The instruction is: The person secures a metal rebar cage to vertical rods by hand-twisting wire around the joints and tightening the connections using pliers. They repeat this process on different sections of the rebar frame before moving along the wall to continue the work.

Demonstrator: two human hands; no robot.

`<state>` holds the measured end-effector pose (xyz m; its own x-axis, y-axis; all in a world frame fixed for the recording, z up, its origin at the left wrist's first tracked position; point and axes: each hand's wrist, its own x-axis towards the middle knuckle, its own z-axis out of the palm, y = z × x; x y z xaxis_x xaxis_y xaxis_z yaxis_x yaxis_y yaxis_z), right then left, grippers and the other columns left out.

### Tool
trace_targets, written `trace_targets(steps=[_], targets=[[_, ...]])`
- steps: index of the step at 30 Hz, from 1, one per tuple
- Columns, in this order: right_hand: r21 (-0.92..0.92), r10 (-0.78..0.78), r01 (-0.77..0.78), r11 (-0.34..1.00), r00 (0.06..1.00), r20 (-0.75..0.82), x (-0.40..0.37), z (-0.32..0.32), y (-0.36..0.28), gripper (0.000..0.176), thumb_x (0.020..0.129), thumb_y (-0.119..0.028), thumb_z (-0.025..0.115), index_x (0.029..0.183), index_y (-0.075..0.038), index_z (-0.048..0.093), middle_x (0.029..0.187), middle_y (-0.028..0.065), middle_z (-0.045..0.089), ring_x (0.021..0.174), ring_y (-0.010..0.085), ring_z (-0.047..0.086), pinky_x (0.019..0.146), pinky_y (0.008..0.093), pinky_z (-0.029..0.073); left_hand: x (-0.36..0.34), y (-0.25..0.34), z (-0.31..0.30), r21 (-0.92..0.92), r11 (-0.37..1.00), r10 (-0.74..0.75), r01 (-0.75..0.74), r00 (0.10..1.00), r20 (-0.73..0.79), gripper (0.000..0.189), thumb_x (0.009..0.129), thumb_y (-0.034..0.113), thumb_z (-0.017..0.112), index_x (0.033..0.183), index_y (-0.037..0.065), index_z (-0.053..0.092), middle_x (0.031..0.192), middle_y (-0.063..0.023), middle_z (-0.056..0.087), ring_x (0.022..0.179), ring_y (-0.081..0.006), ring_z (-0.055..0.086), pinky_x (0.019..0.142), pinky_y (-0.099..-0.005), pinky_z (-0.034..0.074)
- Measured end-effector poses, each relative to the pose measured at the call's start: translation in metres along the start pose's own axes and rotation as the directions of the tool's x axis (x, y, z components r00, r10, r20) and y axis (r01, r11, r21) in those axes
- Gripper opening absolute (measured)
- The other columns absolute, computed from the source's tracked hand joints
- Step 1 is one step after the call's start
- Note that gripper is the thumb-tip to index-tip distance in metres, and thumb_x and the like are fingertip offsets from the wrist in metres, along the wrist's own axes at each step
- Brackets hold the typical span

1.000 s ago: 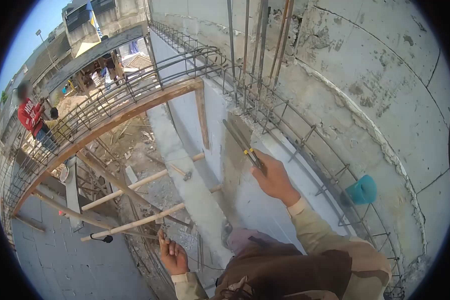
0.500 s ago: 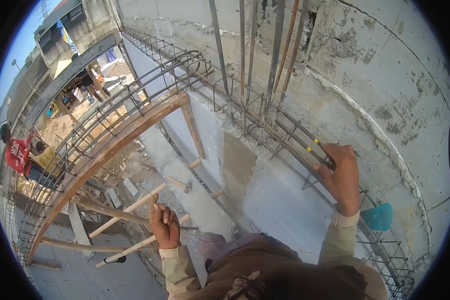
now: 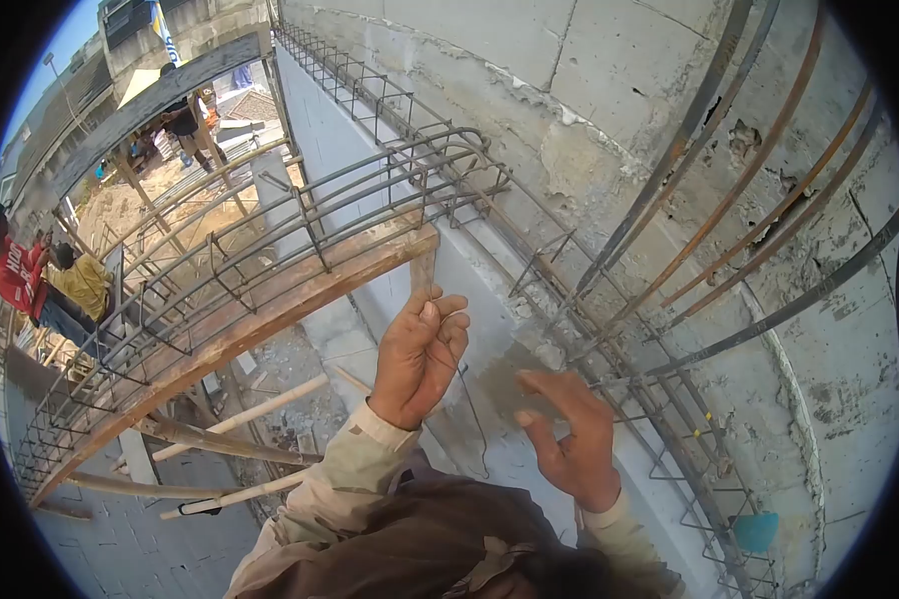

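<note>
My left hand (image 3: 420,364) is raised in the middle of the view, its thumb and fingertips pinched together on a thin tie wire (image 3: 480,429), whose dark strand hangs below the fingers. To its right, my right hand (image 3: 577,449) is open, thumb and fingers apart, holding nothing that shows. A dark two-handled tool with yellow bands (image 3: 707,416) rests on the rebar cage (image 3: 669,399) along the wall; most of it blends into the bars. In front of my left hand, a curved rebar cage (image 3: 310,225) runs above a curved wooden form (image 3: 260,304).
Tall bent rebars (image 3: 709,250) rise beside the concrete wall (image 3: 659,60) at right. A teal cup (image 3: 756,532) sits by the lower cage. Wooden poles (image 3: 240,424) cross below the form. Two people, one in a red shirt (image 3: 18,275), are at the far left.
My right hand has let go of the yellow-banded tool and moved left. My left hand has moved up and right with the wire. The view has shifted, bringing the curved cage closer.
</note>
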<state>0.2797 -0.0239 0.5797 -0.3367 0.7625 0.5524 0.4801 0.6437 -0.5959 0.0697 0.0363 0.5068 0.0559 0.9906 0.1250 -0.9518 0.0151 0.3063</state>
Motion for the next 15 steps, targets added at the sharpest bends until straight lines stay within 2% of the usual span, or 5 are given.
trace_targets(steps=[3, 5, 7, 10, 15], targets=[[0.137, 0.127, -0.124, 0.983, 0.992, -0.017, 0.042, 0.075, 0.010, 0.030, 0.095, -0.008, 0.071, 0.122, 0.004, 0.067, 0.088, 0.0173, 0.073, 0.082, 0.0293, 0.074, 0.073, 0.0411, 0.057, 0.031, 0.013, -0.003, 0.001, 0.999, -0.041, 0.041, 0.997, 0.067, 0.025, 0.107, 0.012, 0.058, 0.130, 0.005, 0.053, 0.126, -0.0160, 0.065, 0.115, -0.0244, 0.068, 0.097, -0.0333, 0.059], [0.400, 0.483, -0.476, 0.783, 0.871, 0.092, 0.061, 0.100, 0.011, 0.023, 0.098, -0.008, 0.068, 0.118, 0.003, 0.066, 0.082, 0.0148, 0.072, 0.072, 0.0205, 0.073, 0.065, 0.0350, 0.056, 0.045, 0.027, -0.004, 0.078, 0.996, -0.052, 0.053, 0.999, -0.009, 0.025, 0.106, 0.014, 0.060, 0.129, 0.006, 0.052, 0.130, -0.0176, 0.064, 0.119, -0.0254, 0.067, 0.098, -0.0336, 0.059], [0.334, 0.360, -0.311, 0.890, 0.928, -0.093, 0.065, 0.123, 0.031, 0.013, 0.099, -0.005, 0.066, 0.110, 0.002, 0.068, 0.073, 0.0101, 0.068, 0.061, 0.0105, 0.064, 0.056, 0.0289, 0.049, 0.055, 0.046, -0.009, 0.171, 0.984, -0.047, 0.044, 0.999, 0.017, 0.030, 0.106, 0.018, 0.060, 0.132, 0.004, 0.052, 0.128, -0.0200, 0.066, 0.119, -0.0268, 0.068, 0.099, -0.0357, 0.058], [0.346, 0.417, -0.376, 0.859, 0.907, -0.049, 0.075, 0.131, 0.042, 0.007, 0.098, -0.003, 0.065, 0.100, 0.000, 0.072, 0.065, 0.0046, 0.060, 0.058, 0.0054, 0.049, 0.053, 0.0267, 0.039, 0.068, 0.063, -0.017, 0.592, 0.802, 0.080, -0.086, 0.996, 0.036, 0.034, 0.108, 0.025, 0.058, 0.129, -0.002, 0.059, 0.106, -0.0192, 0.075, 0.093, -0.0250, 0.075, 0.087, -0.0373, 0.062], [0.357, 0.460, -0.439, 0.824, 0.888, 0.032, 0.075, 0.147, 0.055, 0.008, 0.096, -0.002, 0.067, 0.101, 0.000, 0.073, 0.068, 0.0071, 0.064, 0.057, 0.0078, 0.052, 0.054, 0.0278, 0.043, 0.083, 0.069, -0.033, 0.799, 0.568, 0.141, -0.199, 0.979, 0.144, 0.029, 0.108, 0.022, 0.060, 0.112, -0.005, 0.069, 0.092, -0.0162, 0.076, 0.081, -0.0197, 0.075, 0.074, -0.0316, 0.061]])
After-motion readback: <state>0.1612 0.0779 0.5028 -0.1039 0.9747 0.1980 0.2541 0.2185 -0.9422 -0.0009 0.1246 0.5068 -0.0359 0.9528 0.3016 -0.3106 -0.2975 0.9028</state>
